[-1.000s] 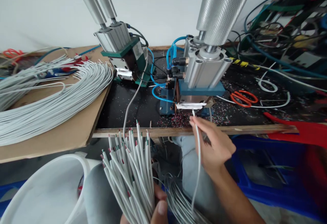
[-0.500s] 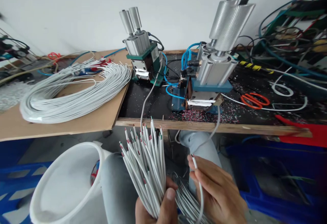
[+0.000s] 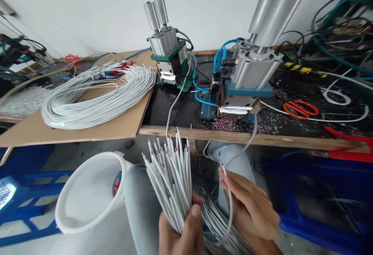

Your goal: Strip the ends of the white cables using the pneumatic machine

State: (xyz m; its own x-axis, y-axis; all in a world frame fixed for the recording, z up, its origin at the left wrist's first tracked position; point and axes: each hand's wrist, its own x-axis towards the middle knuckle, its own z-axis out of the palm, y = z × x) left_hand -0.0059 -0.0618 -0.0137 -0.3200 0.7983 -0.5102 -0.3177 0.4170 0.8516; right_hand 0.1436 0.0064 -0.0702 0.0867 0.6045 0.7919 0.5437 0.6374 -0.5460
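Observation:
My left hand (image 3: pixel 182 231) is closed around a bundle of white cables (image 3: pixel 170 173) whose stripped ends with red and green cores fan upward. My right hand (image 3: pixel 250 204) pinches a single white cable (image 3: pixel 229 196) near its tip, just right of the bundle and over my lap. Loose cable loops (image 3: pixel 218 224) lie on my lap between the hands. On the bench ahead stands a blue pneumatic stripping machine (image 3: pixel 247 80), with a green one (image 3: pixel 170 53) behind and to its left.
A coil of white cables (image 3: pixel 96 96) rests on cardboard (image 3: pixel 72 127) at left. A white bucket (image 3: pixel 84 193) stands beside my left knee. Orange scissors (image 3: pixel 300 108) and a tangle of hoses lie at right. Blue crates (image 3: pixel 314 196) sit under the bench edge (image 3: pixel 262 138).
My right hand drew the single cable back from the blue machine down to my lap beside the bundle. The view shifted right and down, showing more of the bucket and coil.

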